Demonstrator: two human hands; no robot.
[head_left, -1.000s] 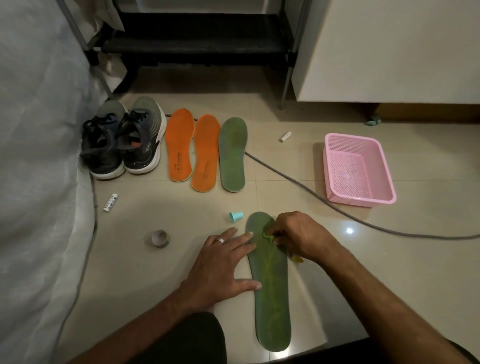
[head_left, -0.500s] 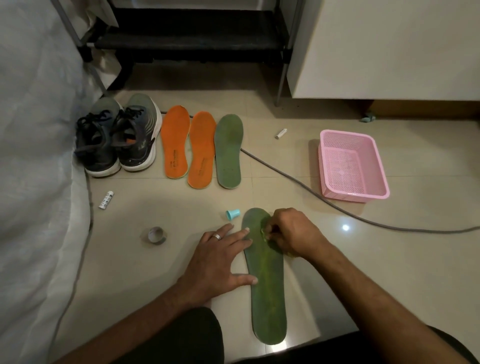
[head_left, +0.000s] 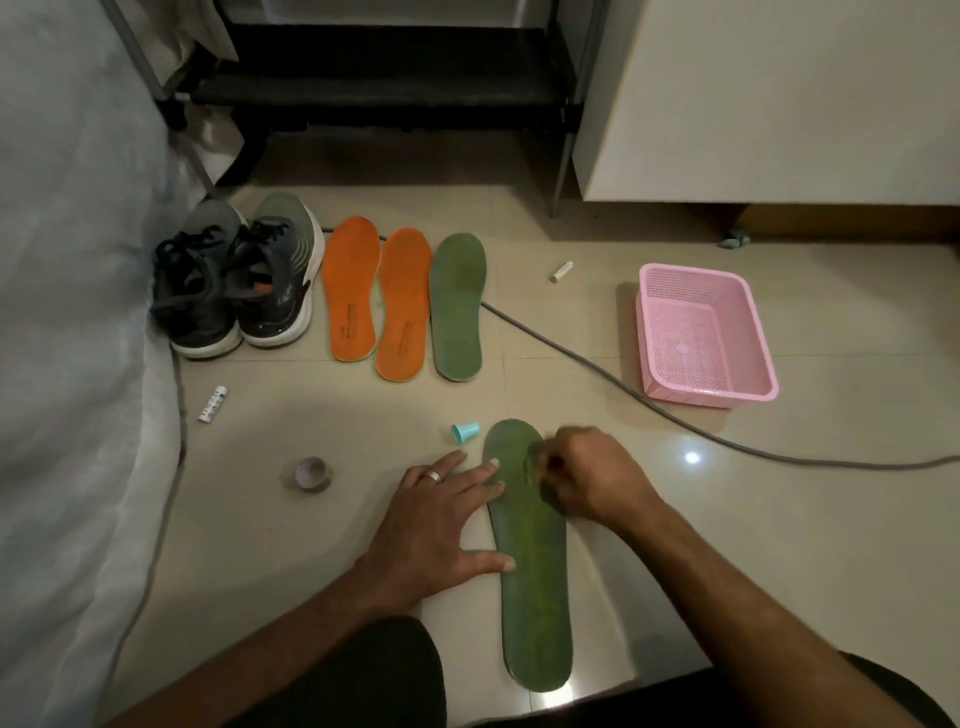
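Green insole (head_left: 535, 582) points away along the floor (head_left: 727, 545); left hand (head_left: 441, 530) flat on its edge, right hand (head_left: 592, 480) curled at its toe, contents unclear.

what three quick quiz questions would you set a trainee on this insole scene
1. True or false: the left hand lies flat, its fingers touching the edge of the near green insole.
2. How many orange insoles lie beside the shoes? A one, B two, C three.
3. Which small thing lies on the floor just left of the near green insole's toe?
Key: 1 true; 2 B; 3 the teal cap.
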